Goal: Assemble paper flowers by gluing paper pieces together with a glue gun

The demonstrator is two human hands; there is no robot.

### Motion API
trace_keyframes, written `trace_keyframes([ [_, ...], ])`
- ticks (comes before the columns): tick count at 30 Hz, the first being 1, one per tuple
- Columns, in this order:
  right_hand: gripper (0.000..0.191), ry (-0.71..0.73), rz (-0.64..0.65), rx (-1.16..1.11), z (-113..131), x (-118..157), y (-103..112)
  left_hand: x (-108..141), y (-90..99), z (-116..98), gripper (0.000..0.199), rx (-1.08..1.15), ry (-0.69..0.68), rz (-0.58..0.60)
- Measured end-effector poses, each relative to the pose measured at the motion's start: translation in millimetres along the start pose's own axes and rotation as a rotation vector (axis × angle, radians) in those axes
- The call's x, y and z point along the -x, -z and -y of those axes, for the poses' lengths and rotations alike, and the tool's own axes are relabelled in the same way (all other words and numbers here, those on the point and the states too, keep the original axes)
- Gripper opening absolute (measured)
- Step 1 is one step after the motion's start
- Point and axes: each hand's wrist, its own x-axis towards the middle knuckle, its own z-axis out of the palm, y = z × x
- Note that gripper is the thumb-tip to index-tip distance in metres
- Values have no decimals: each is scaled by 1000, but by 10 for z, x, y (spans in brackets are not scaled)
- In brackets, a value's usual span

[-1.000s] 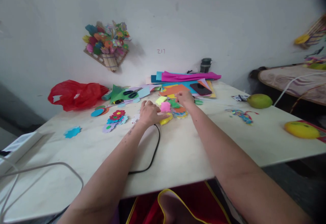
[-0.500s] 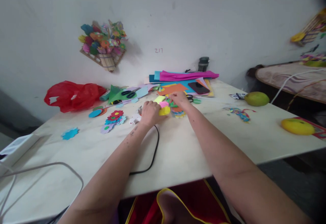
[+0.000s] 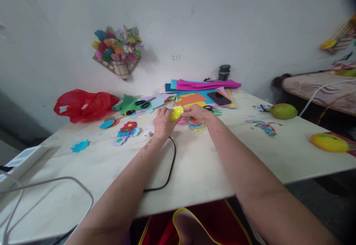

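Observation:
Between my two hands is a yellow paper flower (image 3: 177,113), raised a little off the table. My left hand (image 3: 163,123) grips its left and lower edge. The fingertips of my right hand (image 3: 197,113) are pinched together at its right edge; any small piece between them is too small to make out. Beneath the hands lie a pink paper piece (image 3: 183,121) and a pile of colored paper cutouts (image 3: 196,124). To the left of my left hand is a white object (image 3: 148,131), partly hidden, and a black cable (image 3: 172,163) runs out from under the wrist.
Stacked paper flowers (image 3: 128,127) and a blue flower (image 3: 80,146) lie to the left. Behind are scissors (image 3: 143,104), a red plastic bag (image 3: 85,105), colored sheets (image 3: 191,98) and a phone (image 3: 219,98). Two mango-like fruits (image 3: 283,111) sit right; a power strip (image 3: 23,159) stands left.
My right hand has moved from the green paper pieces to the yellow flower's edge. My left hand has lifted and tilted the flower up. The view has shifted slightly.

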Motion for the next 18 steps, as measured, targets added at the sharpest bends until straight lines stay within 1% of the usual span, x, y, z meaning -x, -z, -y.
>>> trace_keyframes([
  [3, 28, 38, -44, 44, 24, -6, -44, -11, -11, -8, 57, 38, 67, 46],
  [5, 26, 87, -42, 50, 21, -22, -61, -14, -9, -14, 61, 58, 100, 108],
  [7, 25, 118, -35, 47, 1, -47, -66, -15, 0, -21, 57, 58, 118, 159],
  [9, 25, 118, -38, 51, -25, -73, -66, -16, 12, -25, 48, 48, 126, 184],
  [12, 26, 130, -62, 68, -52, -103, -66, -25, 27, -29, 40, 43, 135, 184],
  [18, 28, 150, -81, 42, -64, -115, -73, -43, 1, -19, 33, 103, 139, 173],
])
